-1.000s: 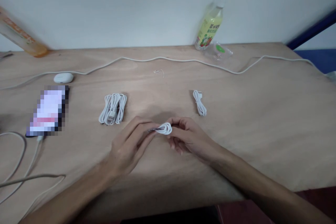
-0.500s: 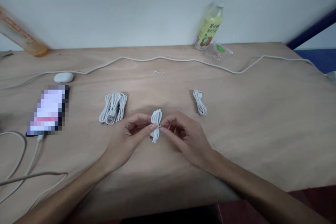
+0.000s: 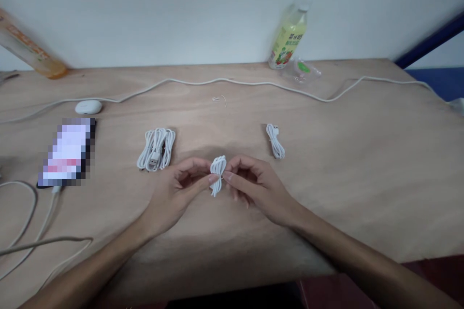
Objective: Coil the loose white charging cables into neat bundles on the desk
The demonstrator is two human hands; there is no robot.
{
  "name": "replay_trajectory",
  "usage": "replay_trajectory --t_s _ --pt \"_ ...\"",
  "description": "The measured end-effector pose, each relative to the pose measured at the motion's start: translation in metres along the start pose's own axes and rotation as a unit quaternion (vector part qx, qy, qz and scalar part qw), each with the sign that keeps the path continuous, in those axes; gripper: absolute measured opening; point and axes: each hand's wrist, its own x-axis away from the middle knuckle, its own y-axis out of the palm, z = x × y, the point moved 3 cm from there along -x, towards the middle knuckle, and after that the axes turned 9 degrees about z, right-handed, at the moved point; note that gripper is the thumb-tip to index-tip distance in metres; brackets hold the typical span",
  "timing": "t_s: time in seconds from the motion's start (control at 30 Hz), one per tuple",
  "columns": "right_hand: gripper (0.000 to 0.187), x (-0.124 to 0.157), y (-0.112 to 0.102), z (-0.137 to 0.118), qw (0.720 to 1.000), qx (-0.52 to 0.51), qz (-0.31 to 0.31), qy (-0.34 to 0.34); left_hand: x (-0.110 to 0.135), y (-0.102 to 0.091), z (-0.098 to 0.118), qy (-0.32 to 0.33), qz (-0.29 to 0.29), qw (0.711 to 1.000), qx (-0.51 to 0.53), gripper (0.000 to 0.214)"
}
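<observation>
A small coiled white cable (image 3: 217,174) is pinched at its middle between my left hand (image 3: 177,193) and my right hand (image 3: 257,188), just above the wooden table (image 3: 326,169). Its loops stick up and down from my fingertips. To the left lies a bigger bundle of white cables (image 3: 156,148). To the right a single thin coiled cable (image 3: 275,141) lies on the wood.
A blurred phone (image 3: 67,152) lies at the left with a cord plugged in. A white case (image 3: 88,106), a long white cord (image 3: 224,80), a yellow drink bottle (image 3: 289,34) and an orange bottle (image 3: 29,48) stand further back. Loose cords (image 3: 32,236) curl at the near left.
The coiled cable went from lying sideways in my fingers to standing upright, pinched at its middle. Both hands shifted slightly; the table's other items stayed put.
</observation>
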Motion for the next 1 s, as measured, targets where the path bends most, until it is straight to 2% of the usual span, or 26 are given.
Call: replay_trajectory --t_s 0.17,0.27,0.43,0.63,0.83,1.0 --pt "0.035 -0.005 -0.001 0.005 0.996 -0.07 -0.033 0.051 -0.001 -0.001 -0.001 -0.021 -0.022 0.999 0.032 0.01" --pt "0.032 -0.004 -0.002 0.004 0.992 -0.09 -0.046 0.081 -0.002 -0.001 -0.002 -0.029 -0.046 0.997 0.052 0.01" --pt "0.031 -0.003 -0.003 0.003 0.985 -0.107 -0.053 0.124 -0.002 0.0 -0.002 -0.036 -0.056 0.996 0.055 0.011" --pt "0.03 -0.006 -0.004 0.007 0.993 -0.079 -0.037 0.085 -0.001 0.002 0.0 -0.024 -0.074 0.995 0.061 0.016" --pt "0.028 -0.006 -0.003 0.005 0.996 -0.055 -0.012 0.064 0.002 0.007 -0.005 -0.112 -0.127 0.978 0.12 0.038" --pt "0.029 -0.006 -0.004 0.006 0.997 -0.057 0.003 0.055 0.007 0.011 -0.003 -0.158 -0.171 0.958 0.17 0.06"
